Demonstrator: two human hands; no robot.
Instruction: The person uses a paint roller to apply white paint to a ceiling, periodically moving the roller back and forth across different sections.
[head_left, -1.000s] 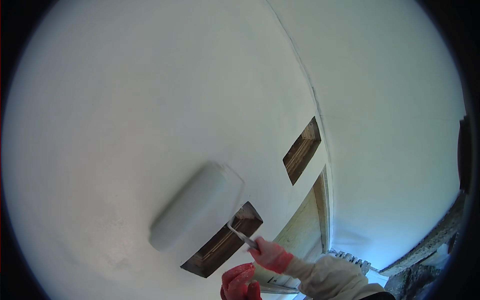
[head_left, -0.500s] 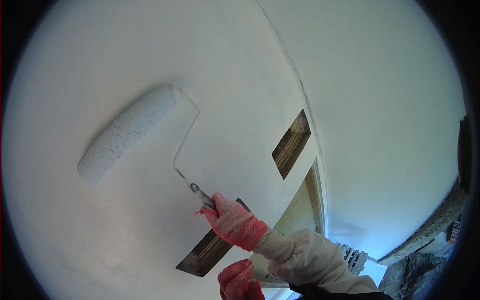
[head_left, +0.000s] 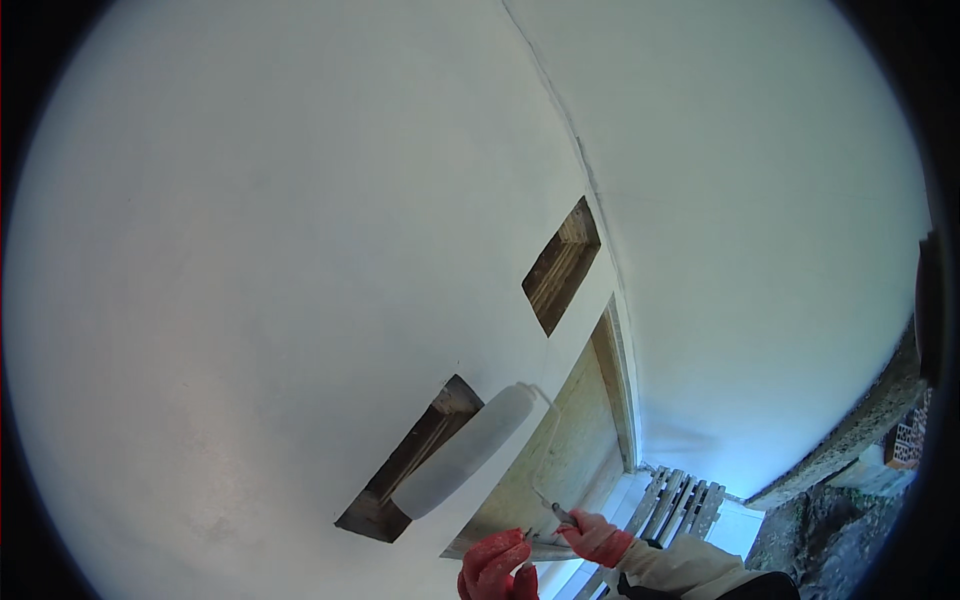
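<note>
A paint roller with a long pale sleeve and a bent wire frame hangs slantwise, overlapping a dark rectangular opening in the white surface. Its handle is in my right hand, which wears a red-coated glove and is closed around the grip. A beige cuffed sleeve covers that forearm. Close by on the left, at the lower edge, is my left hand, also gloved in red. The fingers there are curled in, and whatever they may hold is hidden.
A second rectangular opening lies beside the seam between two white surfaces. Below it is a framed, yellowish panel. A slatted wooden piece stands low at the right, with rough ground and a perforated brick beyond.
My right hand has drawn the roller down and to the right, from the broad white surface to over the lower opening. My left hand has shifted slightly right, still curled.
</note>
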